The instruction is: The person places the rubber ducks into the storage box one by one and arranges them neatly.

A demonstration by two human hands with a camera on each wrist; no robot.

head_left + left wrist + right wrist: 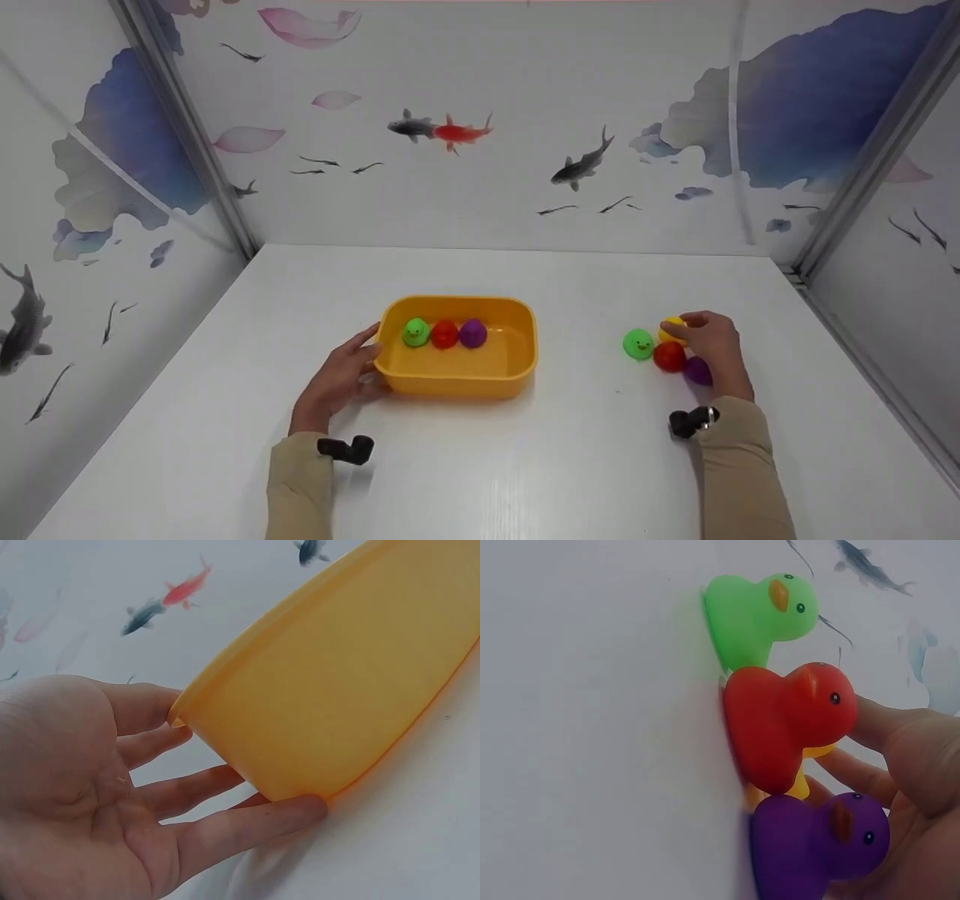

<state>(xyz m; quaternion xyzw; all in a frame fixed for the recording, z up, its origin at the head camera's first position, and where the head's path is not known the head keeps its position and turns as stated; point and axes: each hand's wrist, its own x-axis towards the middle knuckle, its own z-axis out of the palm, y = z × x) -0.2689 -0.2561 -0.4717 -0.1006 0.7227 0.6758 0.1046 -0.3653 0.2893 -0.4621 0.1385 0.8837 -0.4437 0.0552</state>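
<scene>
A yellow plastic basin (455, 386) sits on the table, holding a green rubber duck (415, 332), a red one (444, 334) and a purple one (473, 334). My left hand (341, 379) touches the basin's left side with extended fingers, fingertips at its rim and lower wall in the left wrist view. On the right, my right hand (716, 349) grips a yellow rubber duck (673, 330), mostly hidden behind the red duck (787, 724) in the right wrist view. Beside it stand a second green duck (638, 344), that red duck and a purple duck (697, 370) partly under the hand.
The white table (570, 450) stretches between the basin and the duck group on the right. White panels (480, 202) with printed fish and petals enclose the table at the back and both sides. Each wrist carries a small black camera (694, 422).
</scene>
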